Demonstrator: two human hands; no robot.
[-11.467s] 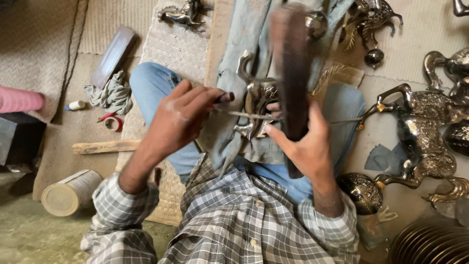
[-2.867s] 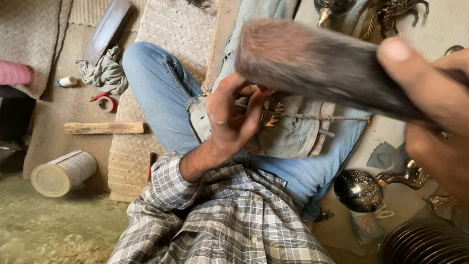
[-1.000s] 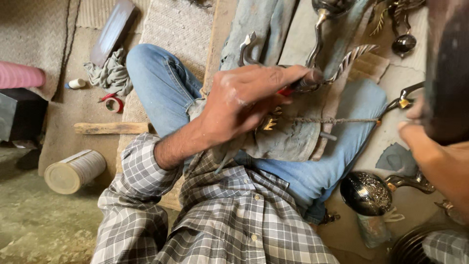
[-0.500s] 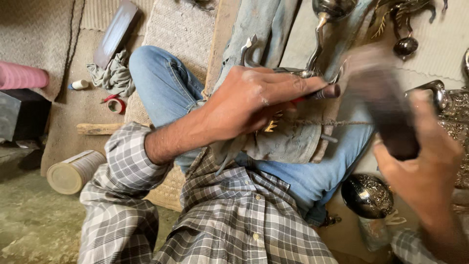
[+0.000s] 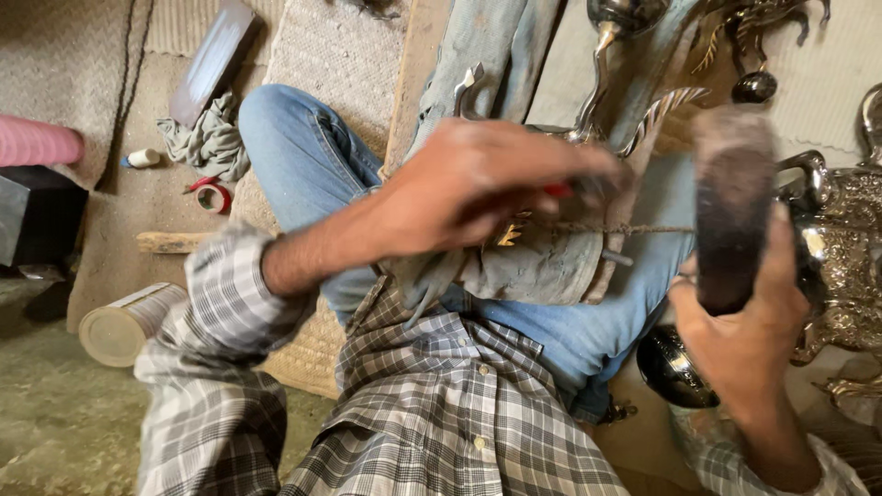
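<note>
I see the curved silver metal ornament (image 5: 634, 115) lying across my lap on a worn grey-blue denim cloth (image 5: 542, 266), its ribbed, feather-like arm rising toward the top of the view. My left hand (image 5: 478, 179) lies over it with the fingers curled down, pinching a thin tool with a red tip (image 5: 558, 190) against the metal; the blur hides just how the fingertips sit. My right hand (image 5: 749, 335) is wrapped tight around the lower end of a dark, dull, flat-faced wooden mallet (image 5: 732, 211), held upright just beside the ornament and not touching it. A twisted cord (image 5: 616, 228) runs across the cloth under the left hand.

Half a second ago the mallet was tilted and nearer the work; now it stands straighter and farther right, while the left hand has kept its place.

Around me, polished embossed silver vessels (image 5: 841, 248) crowd the right side on the floor. To the left lie a woven straw mat (image 5: 331, 46), a crumpled grey rag (image 5: 213, 140), a roll of red tape (image 5: 216, 197), a wooden stick (image 5: 170, 242) and a pale cylindrical tin (image 5: 124, 323) on its side.
</note>
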